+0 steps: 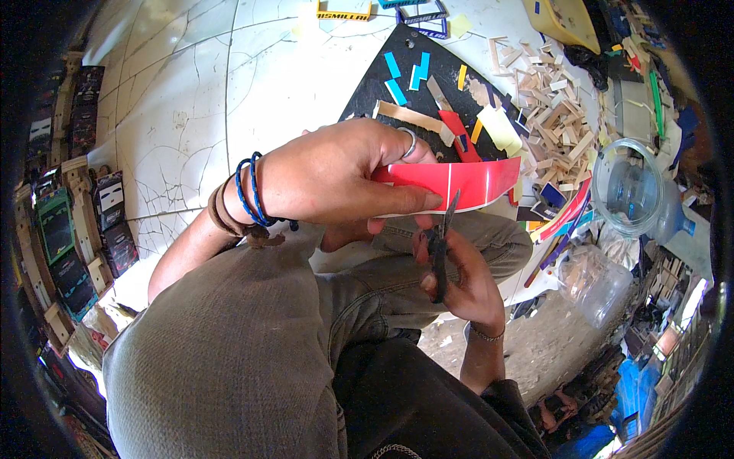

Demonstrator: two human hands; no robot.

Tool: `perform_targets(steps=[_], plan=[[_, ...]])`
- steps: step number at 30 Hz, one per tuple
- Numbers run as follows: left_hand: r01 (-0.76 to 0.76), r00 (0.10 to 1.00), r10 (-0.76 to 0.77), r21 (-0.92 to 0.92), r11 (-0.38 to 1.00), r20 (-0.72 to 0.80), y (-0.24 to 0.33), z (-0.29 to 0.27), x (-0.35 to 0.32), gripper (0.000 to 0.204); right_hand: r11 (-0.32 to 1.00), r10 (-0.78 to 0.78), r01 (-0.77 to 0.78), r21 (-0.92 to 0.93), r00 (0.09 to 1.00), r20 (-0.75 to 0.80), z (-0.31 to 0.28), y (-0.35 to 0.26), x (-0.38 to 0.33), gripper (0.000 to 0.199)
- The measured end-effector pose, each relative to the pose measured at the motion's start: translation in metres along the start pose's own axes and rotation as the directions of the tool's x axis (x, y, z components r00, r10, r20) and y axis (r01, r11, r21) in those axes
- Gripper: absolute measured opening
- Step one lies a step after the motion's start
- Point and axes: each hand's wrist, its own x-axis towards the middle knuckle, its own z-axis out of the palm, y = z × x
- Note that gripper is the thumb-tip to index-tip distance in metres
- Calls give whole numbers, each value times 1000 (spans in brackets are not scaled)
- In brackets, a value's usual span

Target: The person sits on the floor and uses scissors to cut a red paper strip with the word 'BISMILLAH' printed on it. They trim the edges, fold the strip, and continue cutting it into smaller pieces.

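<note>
Now the left hand [344, 168] pinches the red strip [478, 182], two o'clock from centre, close beside its white line [449, 177], apparently to keep that part steady; at the strip's six o'clock, the right hand [475, 287] grips scissors [438, 256], tips near that line, contact unclear.

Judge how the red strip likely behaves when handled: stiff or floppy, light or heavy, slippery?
The red strip is probably floppy: its free end curves beyond the left hand. Its thin edge suggests little weight. Its glossy shine hints at a slick surface.
</note>
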Motion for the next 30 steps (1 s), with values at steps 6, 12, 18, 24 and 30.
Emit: perform_targets(steps=[6,12,18,24,30], plan=[[91,996,-91,-35,995,11,0,-1,-1,24,985,-151,149,-83,988,-13,1,5,4,36],[64,998,-65,7,998,17,-2,-1,1,23,991,-125,124,-43,992,-33,3,11,3,31],[90,996,-90,-4,996,12,-3,-1,0,24,991,-134,134,-8,988,-75,7,15,6,27],[105,994,-104,-31,994,18,-2,-1,-1,23,987,-162,160,-26,983,-82,7,16,6,20],[119,993,-119,-23,993,16,-2,-1,-2,23,994,-104,107,34,991,-78,9,20,6,16]])
